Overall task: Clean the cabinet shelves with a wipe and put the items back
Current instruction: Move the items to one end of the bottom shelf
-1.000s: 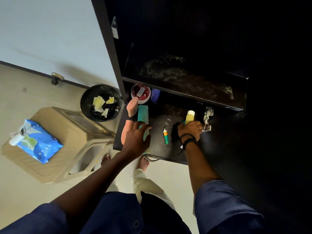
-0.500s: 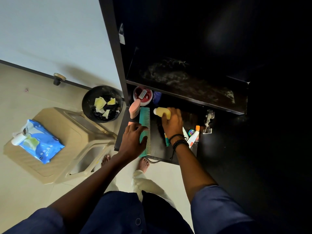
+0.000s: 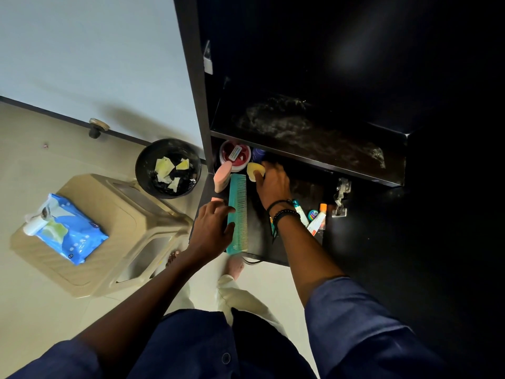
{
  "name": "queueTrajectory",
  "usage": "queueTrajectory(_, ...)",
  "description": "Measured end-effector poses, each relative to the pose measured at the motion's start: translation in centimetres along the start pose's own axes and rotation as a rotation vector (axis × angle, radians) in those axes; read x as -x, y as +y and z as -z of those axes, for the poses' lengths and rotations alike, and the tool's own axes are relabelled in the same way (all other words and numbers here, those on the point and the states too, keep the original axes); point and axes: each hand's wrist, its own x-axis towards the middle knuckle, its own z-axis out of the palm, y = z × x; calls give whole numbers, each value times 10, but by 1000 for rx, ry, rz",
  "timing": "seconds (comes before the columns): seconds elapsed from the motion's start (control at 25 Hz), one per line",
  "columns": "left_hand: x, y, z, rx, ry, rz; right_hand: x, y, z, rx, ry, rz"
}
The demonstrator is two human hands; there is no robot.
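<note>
Two hands work the lower shelf (image 3: 259,242). The left hand (image 3: 211,229) rests on the teal comb (image 3: 238,214), fingers loosely spread at its left edge; a careless nudge could slide it off the shelf front. Past the comb's far end, the right hand (image 3: 273,184) has its fingers clamped round the yellow bottle (image 3: 255,169) — set down hastily, it could topple the pink bottle (image 3: 222,176) just left of the comb's tip.
</note>
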Motion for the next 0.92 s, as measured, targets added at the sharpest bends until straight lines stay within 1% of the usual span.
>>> queueTrajectory(0.16, -2, 0, 0, 46, -38, 19, 5, 5, -2, -62, 18, -33)
queueTrajectory(0.28, -1, -1, 1, 42, -54, 11, 15, 14, -2, -192, 106, -93)
queueTrajectory(0.36, 0, -1, 1, 41, -52, 11, 28, 30, -4, -200, 182, -173)
queueTrajectory(0.44, 2, 0, 0, 46, -44, 1, 43, 55, -6, -152, 234, -305)
queueTrajectory(0.52, 4, 5, -3, 61, -43, -4, 61, 81, -6, -83, 212, -451)
queueTrajectory(0.64, 7, 13, -8, 51, -42, -29, 83, 102, -7, 12, 81, -613)
queueTrajectory(0.72, 8, 14, -12, 43, -43, -38, 90, 106, -11, -14, 59, -663)
queueTrajectory(0.92, 11, 10, -22, 34, -75, -37, 96, 105, -16, -157, 106, -694)
